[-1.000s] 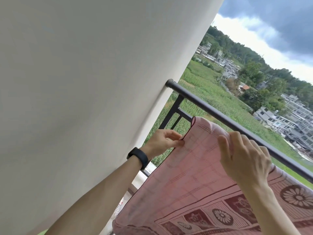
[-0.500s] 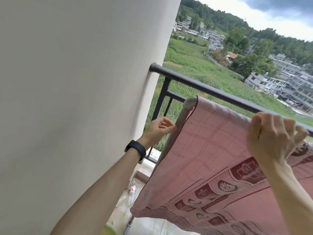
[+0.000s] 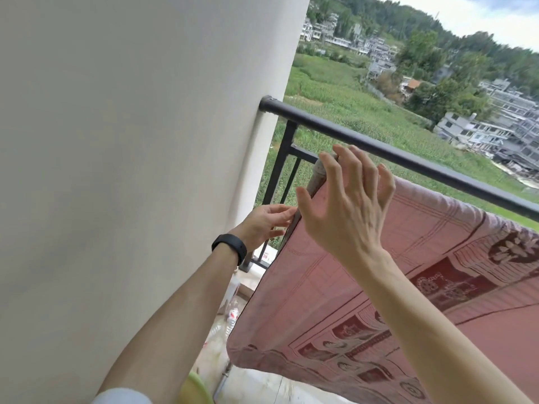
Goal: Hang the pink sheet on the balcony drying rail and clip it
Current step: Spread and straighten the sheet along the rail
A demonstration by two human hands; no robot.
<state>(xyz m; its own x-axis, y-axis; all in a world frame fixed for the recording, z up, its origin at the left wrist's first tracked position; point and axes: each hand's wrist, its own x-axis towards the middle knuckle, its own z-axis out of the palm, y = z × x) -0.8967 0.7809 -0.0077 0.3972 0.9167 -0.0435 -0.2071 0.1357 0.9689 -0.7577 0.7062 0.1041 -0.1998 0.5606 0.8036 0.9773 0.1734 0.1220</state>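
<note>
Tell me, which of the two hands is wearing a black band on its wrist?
The left hand, low beside the white wall at the pink sheet's side edge, wears the black wristband. The right hand, raised and open-fingered, has a bare wrist.

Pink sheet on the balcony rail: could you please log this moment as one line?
stage: hanging | pink sheet: draped over rail | left hand: at sheet edge | right hand: open, near top corner | clips: none visible
</note>
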